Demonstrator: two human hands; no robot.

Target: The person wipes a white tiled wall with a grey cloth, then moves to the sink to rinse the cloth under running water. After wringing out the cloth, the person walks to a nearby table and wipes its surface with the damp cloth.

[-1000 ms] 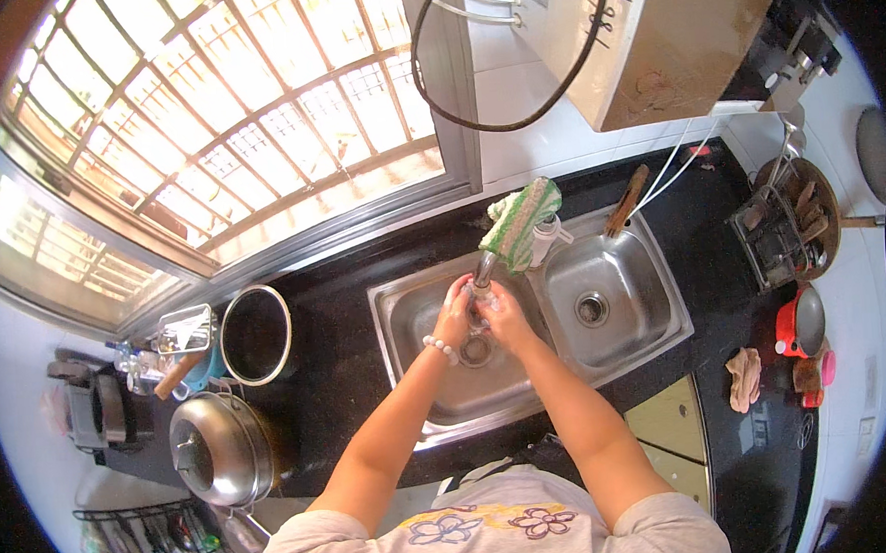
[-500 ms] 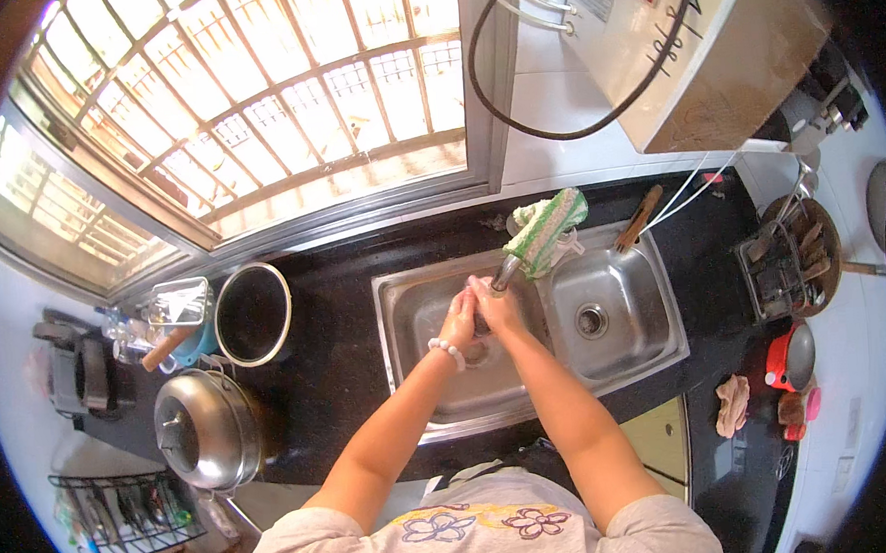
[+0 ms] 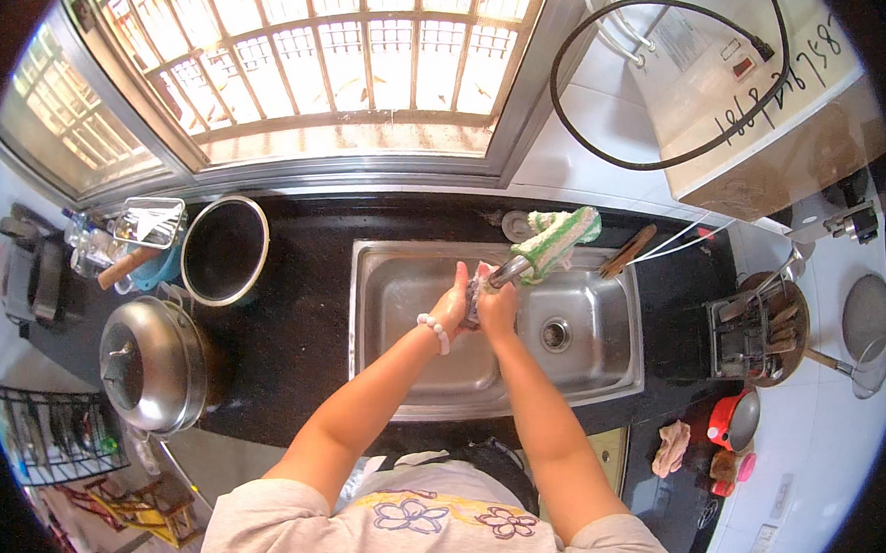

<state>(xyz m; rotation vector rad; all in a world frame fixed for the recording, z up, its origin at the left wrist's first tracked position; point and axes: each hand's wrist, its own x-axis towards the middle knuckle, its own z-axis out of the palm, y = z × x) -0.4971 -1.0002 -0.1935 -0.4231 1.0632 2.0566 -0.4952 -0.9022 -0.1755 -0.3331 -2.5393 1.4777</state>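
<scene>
Both hands are meeting over the sink (image 3: 408, 378), near its back rim. The left hand (image 3: 452, 302) and right hand (image 3: 495, 306) are pressing together around a pale cloth (image 3: 476, 293), both grips closing on it beside the tap (image 3: 508, 269).

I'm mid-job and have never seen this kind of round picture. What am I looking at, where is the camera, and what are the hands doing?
This is one wide fisheye view from a camera worn on a person's head, looking down, so straight edges bend. No machine: two bare hands. The left hand and right hand meet over a steel sink, under the tap, with something small pressed between them that I cannot identify. A green and white cloth hangs on the tap. On the black counter stand a dark pot and a lidded steel pot.
</scene>
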